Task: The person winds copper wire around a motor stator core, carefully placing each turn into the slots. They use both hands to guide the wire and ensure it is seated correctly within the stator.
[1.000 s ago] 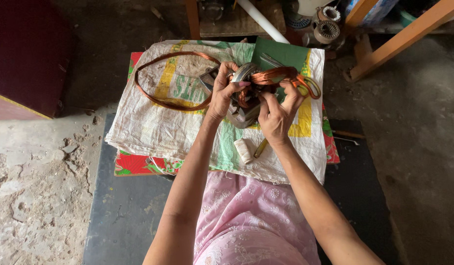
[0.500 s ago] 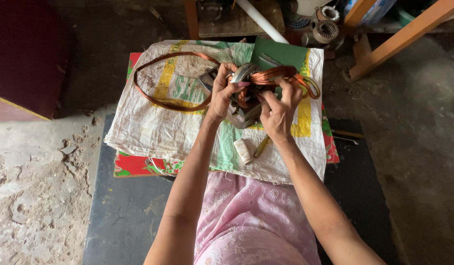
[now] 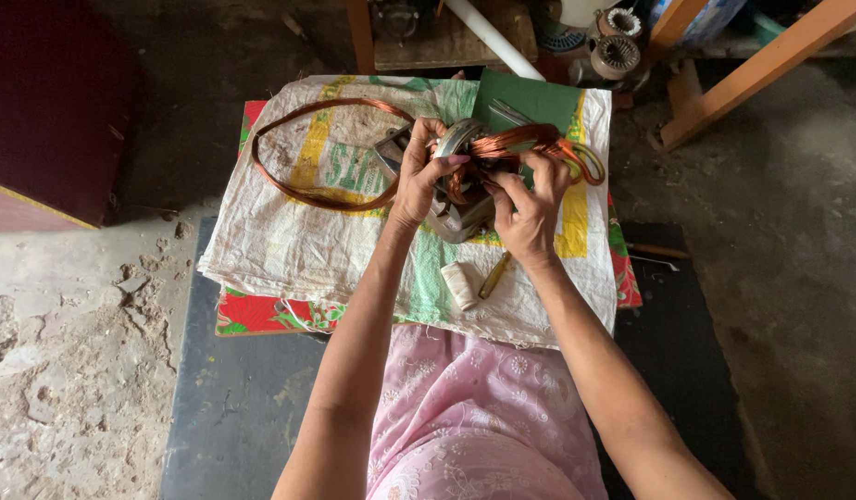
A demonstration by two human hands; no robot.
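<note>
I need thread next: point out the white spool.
The white spool lies on the woven sack in the head view, just below the hands, under the left hand, with a yellow-handled tool to its right.

A rough, cracked concrete floor (image 3: 67,370) spreads pale at the left and darker at the right (the light is dim). A dark red box (image 3: 48,111) stands at the left; orange wooden beams (image 3: 761,69) slant across the top right.

1. We see a copper-orange wire loop (image 3: 303,176) on a white woven sack (image 3: 289,250) printed green and yellow.
2. Beneath it lies a red floral cloth (image 3: 252,315).
3. Our skirt (image 3: 483,417) is pink with white flowers.
</note>
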